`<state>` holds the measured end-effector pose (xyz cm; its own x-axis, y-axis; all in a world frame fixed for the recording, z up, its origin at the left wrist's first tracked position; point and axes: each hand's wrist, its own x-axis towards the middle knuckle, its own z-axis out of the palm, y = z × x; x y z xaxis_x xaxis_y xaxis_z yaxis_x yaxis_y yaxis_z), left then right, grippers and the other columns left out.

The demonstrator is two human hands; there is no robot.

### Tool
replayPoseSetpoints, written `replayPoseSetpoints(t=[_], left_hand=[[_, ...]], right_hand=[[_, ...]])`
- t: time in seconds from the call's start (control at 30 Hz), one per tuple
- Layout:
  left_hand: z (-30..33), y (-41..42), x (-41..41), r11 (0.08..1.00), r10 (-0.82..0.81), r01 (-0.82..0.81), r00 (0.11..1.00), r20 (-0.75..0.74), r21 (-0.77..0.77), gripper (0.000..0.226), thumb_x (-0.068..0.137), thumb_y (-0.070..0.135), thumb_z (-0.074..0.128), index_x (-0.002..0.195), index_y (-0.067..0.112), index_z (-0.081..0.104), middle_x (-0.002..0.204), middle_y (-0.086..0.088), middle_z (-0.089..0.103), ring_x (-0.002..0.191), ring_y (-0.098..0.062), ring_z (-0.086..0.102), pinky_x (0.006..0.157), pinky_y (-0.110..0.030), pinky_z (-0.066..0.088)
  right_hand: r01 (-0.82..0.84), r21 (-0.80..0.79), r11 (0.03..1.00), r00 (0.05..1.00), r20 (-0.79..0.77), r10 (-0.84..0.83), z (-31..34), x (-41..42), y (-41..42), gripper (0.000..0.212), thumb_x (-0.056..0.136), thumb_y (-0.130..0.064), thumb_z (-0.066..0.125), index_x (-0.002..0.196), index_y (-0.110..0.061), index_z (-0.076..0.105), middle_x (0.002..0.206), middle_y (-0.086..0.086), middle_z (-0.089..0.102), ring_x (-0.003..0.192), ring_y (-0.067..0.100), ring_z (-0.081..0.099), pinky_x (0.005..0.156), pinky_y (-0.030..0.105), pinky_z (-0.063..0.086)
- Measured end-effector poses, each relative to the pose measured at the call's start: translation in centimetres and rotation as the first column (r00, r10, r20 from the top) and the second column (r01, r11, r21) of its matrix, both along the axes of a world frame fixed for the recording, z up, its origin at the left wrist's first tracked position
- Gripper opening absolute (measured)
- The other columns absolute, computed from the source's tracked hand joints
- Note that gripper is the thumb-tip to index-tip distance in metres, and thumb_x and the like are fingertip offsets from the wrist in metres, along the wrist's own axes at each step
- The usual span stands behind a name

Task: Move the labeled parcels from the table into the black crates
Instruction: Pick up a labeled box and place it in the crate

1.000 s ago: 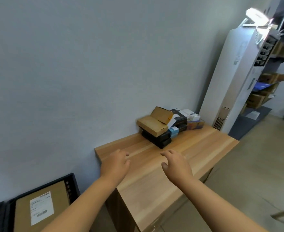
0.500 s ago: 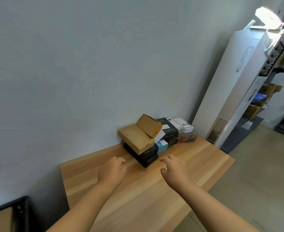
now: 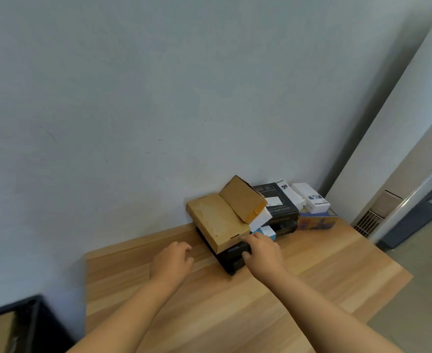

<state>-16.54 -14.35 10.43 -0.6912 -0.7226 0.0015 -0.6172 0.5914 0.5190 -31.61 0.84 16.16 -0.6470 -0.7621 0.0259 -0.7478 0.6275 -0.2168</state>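
The right hand (image 3: 260,256) curls its fingers over the near corner of the black box (image 3: 232,258) at the bottom of the parcel stack, seemingly to draw it off the table (image 3: 311,289); whether it has truly gripped, I cannot tell. At its 9 o'clock the left hand (image 3: 170,262) hovers loosely curled, holding nothing, probably ready to steady the flat brown parcel (image 3: 216,222) on top. The black crate (image 3: 35,324) sits at 8 o'clock, below the table edge.

Ahead of you a plain grey wall (image 3: 159,98) runs along the table's far edge. Past the table's far right corner stands a tall white floor unit (image 3: 398,149) with a vent grille (image 3: 367,222) low down, on a beige floor (image 3: 423,301).
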Motion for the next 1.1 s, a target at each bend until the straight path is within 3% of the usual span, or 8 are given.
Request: replayPoseSetpoints(t=[0.2,0.4,0.53,0.63,0.73,0.8,0.93,1.1], left_hand=[[-1.1,0.0,-4.6,0.993,0.116,-0.118,0.991,0.069,0.018,0.036,0.092,0.039,0.051,0.127,0.03,0.053,0.129,0.009,0.054,0.114,-0.01,0.055,0.084,-0.028,0.047],[-2.4,0.6,-10.7,0.952,0.235,-0.255,0.963,0.132,0.169,0.04,0.092,0.044,0.051,0.127,0.025,0.053,0.123,0.006,0.06,0.111,-0.014,0.057,0.088,-0.031,0.048],[-3.4,0.7,-14.3,0.883,0.328,-0.355,0.935,0.137,0.308,0.043,0.094,0.042,0.049,0.128,0.016,0.051,0.123,-0.001,0.06,0.109,-0.019,0.057,0.089,-0.03,0.047],[-4.1,0.8,-16.3,0.772,0.443,-0.424,0.893,0.079,0.474,0.047,0.096,0.036,0.049,0.133,0.008,0.044,0.13,-0.007,0.055,0.115,-0.024,0.054,0.086,-0.026,0.043],[-4.7,0.7,-17.3,0.668,0.547,-0.472,0.835,0.05,0.575,0.05,0.094,0.032,0.053,0.134,0.003,0.041,0.131,-0.014,0.055,0.115,-0.029,0.054,0.091,-0.031,0.046],[-4.9,0.7,-17.6,0.614,0.598,-0.485,0.801,0.034,0.623,0.055,0.093,0.03,0.056,0.136,0.001,0.038,0.129,-0.015,0.055,0.112,-0.03,0.055,0.091,-0.036,0.049],[-4.1,0.8,-17.3,0.538,0.659,-0.5,0.751,0.031,0.679,0.067,0.091,0.027,0.06,0.144,0.002,0.027,0.138,-0.015,0.047,0.117,-0.031,0.052,0.096,-0.04,0.048],[-2.3,0.5,-14.5,0.537,0.692,-0.508,0.722,-0.007,0.673,0.058,0.092,0.02,0.058,0.142,0.007,0.033,0.134,-0.014,0.052,0.115,-0.029,0.054,0.098,-0.041,0.047]], right_hand=[[-0.157,0.001,0.988,0.988,0.014,0.157,-1.8,-6.0,-2.7,0.039,0.093,-0.022,0.051,0.132,-0.024,0.052,0.131,-0.003,0.052,0.119,0.017,0.047,0.099,0.032,0.043],[-0.334,0.027,0.942,0.934,-0.125,0.334,-2.3,-13.4,-4.0,0.041,0.092,-0.019,0.047,0.133,-0.024,0.05,0.132,-0.002,0.049,0.121,0.02,0.042,0.097,0.031,0.033],[-0.428,0.058,0.902,0.872,-0.237,0.429,-2.6,-17.6,-4.6,0.035,0.089,-0.019,0.052,0.123,-0.021,0.058,0.138,-0.001,0.046,0.131,0.023,0.036,0.108,0.035,0.026],[-0.48,0.092,0.872,0.821,-0.303,0.484,-3.2,-20.0,-5.3,0.028,0.08,-0.02,0.064,0.107,-0.018,0.069,0.138,0.005,0.052,0.137,0.027,0.036,0.112,0.044,0.024],[-0.519,0.164,0.839,0.783,-0.302,0.544,-3.9,-21.6,-5.9,0.026,0.071,-0.02,0.074,0.096,-0.016,0.072,0.139,0.009,0.052,0.137,0.032,0.036,0.112,0.051,0.022],[-0.536,0.183,0.824,0.764,-0.311,0.566,-4.1,-22.2,-6.3,0.032,0.07,-0.021,0.076,0.101,-0.017,0.071,0.14,0.01,0.051,0.138,0.033,0.034,0.112,0.052,0.021],[-0.563,0.209,0.799,0.746,-0.288,0.601,-4.4,-22.8,-6.7,0.039,0.09,-0.024,0.054,0.129,-0.018,0.053,0.153,0.007,0.029,0.146,0.028,0.009,0.117,0.049,0.001],[-0.576,0.241,0.781,0.739,-0.255,0.624,-5.1,-22.1,-6.9,0.033,0.09,-0.019,0.05,0.123,-0.017,0.055,0.141,0.005,0.044,0.143,0.026,0.019,0.116,0.048,0.007]])
